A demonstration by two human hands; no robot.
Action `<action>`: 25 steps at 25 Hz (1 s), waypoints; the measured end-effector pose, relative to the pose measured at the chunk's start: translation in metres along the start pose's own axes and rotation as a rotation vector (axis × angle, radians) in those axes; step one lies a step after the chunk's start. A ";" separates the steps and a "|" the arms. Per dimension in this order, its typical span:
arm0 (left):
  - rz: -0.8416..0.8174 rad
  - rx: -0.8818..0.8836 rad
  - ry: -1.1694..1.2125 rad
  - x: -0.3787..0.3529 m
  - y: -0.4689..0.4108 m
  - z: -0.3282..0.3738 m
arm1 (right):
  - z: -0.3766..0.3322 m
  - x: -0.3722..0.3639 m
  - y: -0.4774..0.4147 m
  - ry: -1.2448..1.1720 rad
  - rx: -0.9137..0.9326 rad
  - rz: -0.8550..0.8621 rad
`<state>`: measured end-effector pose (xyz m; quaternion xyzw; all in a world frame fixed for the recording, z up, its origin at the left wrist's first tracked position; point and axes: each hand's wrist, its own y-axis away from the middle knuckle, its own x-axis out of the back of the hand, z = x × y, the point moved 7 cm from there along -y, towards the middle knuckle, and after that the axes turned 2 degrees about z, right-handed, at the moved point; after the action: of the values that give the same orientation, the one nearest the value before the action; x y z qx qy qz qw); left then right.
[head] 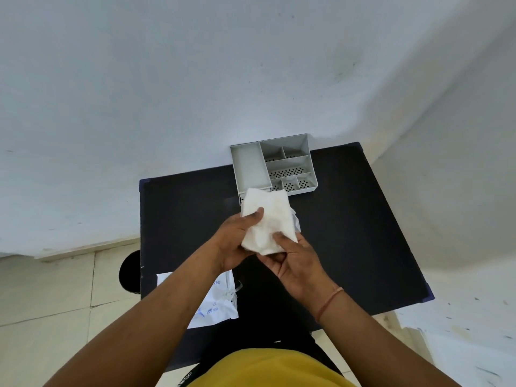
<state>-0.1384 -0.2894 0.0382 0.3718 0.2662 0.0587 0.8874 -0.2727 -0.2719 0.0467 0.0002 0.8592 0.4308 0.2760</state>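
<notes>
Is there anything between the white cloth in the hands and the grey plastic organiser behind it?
Nothing visible does. Both the left hand and the right hand grip the white crumpled cloth, whose far edge overlaps the near rim of the grey plastic compartment organiser. Its long left compartment shows nothing inside.

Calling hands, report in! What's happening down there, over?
Left hand and right hand both grip white cloth. Held over black table. Grey organizer just beyond.

You are in a plain room, maybe a small office. Your black counter [349, 219] stands against a bare pale wall [195, 79] on a tiled floor [50, 289], with a grey sorting tray [251, 169] on top.
</notes>
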 end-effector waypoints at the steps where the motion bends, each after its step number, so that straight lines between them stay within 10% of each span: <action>1: 0.062 0.000 -0.025 0.002 -0.001 -0.001 | 0.000 -0.001 0.002 0.053 0.026 0.005; 6: 0.145 0.000 0.008 0.013 -0.002 0.000 | -0.021 0.006 0.015 0.507 0.260 0.076; 12: 0.062 -0.009 0.003 0.004 -0.002 0.000 | -0.030 0.030 -0.004 0.246 -0.030 0.130; 25: 0.057 0.026 -0.092 -0.002 -0.006 -0.017 | -0.038 0.032 -0.001 0.518 0.167 0.125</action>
<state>-0.1493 -0.2836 0.0254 0.3928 0.2151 0.0633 0.8919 -0.3175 -0.2935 0.0493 -0.0339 0.9321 0.3602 0.0190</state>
